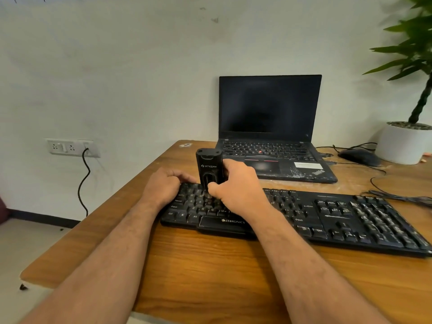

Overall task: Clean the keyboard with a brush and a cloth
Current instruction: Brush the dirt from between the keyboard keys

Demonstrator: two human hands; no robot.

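1. Gripping a black upright device (209, 168) in my right hand (236, 187), I am holding it on end over the left part of the keyboard (350, 220), with my thumb lying against its front face and my other fingers wrapping round its right side.
2. The device is standing nearly vertical, its lower end meeting the keys (the tip itself is hiding behind my thumb, so I cannot tell what is touching the keycaps). White lettering is showing on its upper front.
3. My left hand (164, 184) is resting curled on the far left corner of the keyboard, fingers bent down onto the top rows; it is pressing on the board and not closing round anything I can see.
4. The black keyboard is lying across the wooden desk (210, 272), angled so its right end is running toward the near right edge of the view, with a brand name printed below the space bar.
5. Behind it an open laptop (268, 118) is sitting with a dark screen, and a black mouse (358, 156) is lying to its right, just beside a white plant pot (402, 146).
6. A cable (85, 181) is hanging from a wall socket (70, 147) to the left of the desk.
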